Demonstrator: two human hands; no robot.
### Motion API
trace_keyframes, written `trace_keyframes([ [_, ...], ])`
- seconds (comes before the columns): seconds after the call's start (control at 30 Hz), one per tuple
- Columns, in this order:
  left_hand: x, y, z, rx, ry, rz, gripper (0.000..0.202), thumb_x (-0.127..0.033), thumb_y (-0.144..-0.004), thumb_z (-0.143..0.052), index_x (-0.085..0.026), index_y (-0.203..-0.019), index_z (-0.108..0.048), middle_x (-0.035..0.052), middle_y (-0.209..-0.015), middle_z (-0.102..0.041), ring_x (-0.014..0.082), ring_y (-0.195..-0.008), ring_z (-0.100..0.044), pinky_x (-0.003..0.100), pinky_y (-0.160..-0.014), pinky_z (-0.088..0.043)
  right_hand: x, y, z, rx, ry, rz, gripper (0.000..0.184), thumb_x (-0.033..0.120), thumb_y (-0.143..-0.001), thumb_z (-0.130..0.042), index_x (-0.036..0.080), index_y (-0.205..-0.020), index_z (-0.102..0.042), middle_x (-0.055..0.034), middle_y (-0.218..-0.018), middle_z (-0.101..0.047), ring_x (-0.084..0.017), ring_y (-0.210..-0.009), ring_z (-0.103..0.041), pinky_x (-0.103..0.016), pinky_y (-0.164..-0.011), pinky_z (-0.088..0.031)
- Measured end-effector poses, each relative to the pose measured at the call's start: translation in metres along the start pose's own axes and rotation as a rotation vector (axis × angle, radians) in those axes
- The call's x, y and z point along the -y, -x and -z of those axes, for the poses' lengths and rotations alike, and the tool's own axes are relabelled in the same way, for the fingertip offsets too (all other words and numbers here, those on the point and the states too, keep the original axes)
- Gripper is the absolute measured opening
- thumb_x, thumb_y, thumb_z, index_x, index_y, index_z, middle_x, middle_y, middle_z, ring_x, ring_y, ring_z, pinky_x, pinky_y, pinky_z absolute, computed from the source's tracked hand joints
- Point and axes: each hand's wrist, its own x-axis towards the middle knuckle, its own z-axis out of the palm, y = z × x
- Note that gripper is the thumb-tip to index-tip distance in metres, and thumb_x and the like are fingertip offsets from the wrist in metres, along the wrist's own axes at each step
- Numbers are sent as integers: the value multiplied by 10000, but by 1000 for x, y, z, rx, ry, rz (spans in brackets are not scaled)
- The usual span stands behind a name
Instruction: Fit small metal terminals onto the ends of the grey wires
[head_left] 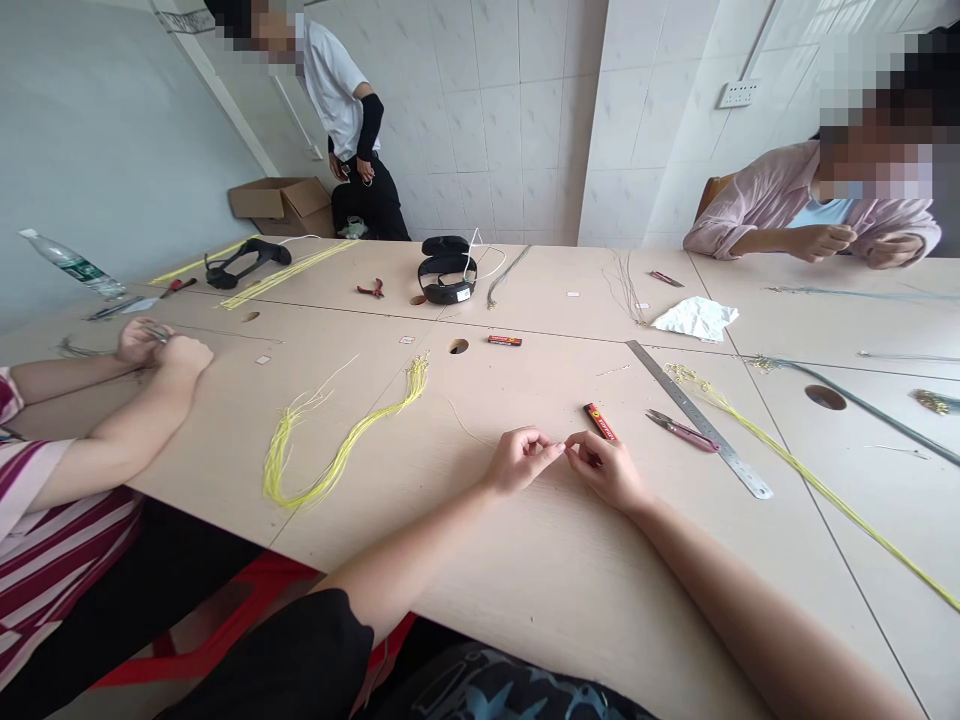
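Note:
My left hand (523, 460) is closed in a pinch, and a thin yellowish cord (469, 428) trails from it across the table to the left. Its fingertips meet those of my right hand (606, 472), which is pinched too; whatever lies between the right fingers is too small to make out. Just behind my right hand rests a red and black glue box (599, 421). To the right are thread snips (682, 430) with a pinkish handle and a steel ruler (697, 418). A curved bundle of yellow cords (330, 470) with metal ends lies to the left.
Another yellow cord bundle (817, 475) stretches along the right. Further back are a second glue box (504, 341), a black headset (446, 275), red pliers (371, 288) and white tissue (697, 318). Co-workers sit at left and far right; another person stands behind the table.

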Motion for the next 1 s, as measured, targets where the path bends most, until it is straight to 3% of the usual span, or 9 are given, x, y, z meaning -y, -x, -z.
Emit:
trace_keyframes([
  [0.27, -2, 0, 1, 7, -7, -35, 444, -544, -817, -502, -166, -586, -534, -31, -556, -388, 106, -566, -364, 259, -556, -288, -1, 1, -1, 11, 19, 34, 180, 312, -900, -468, 193, -841, -591, 71, -517, -351, -76, -468, -325, -210, -472, -291],
  [0.57, -4, 2, -1, 21, -63, -15, 346, -488, -705, -681, -157, -626, -622, -12, -644, -538, 105, -601, -416, 253, -568, -310, -6, 2, 0, 16, 60, 63, 129, 254, -866, -486, 193, -864, -600, 65, -525, -404, -73, -474, -384, -193, -474, -322],
  [1.0, 0, 0, -1, -7, -99, -54, 251, -405, -722, -667, -164, -650, -668, 7, -671, -602, 114, -623, -453, 255, -591, -363, -6, 1, -2, -20, 49, 75, 124, 243, -878, -479, 188, -849, -586, 77, -518, -373, -67, -466, -348, -194, -467, -308],
])
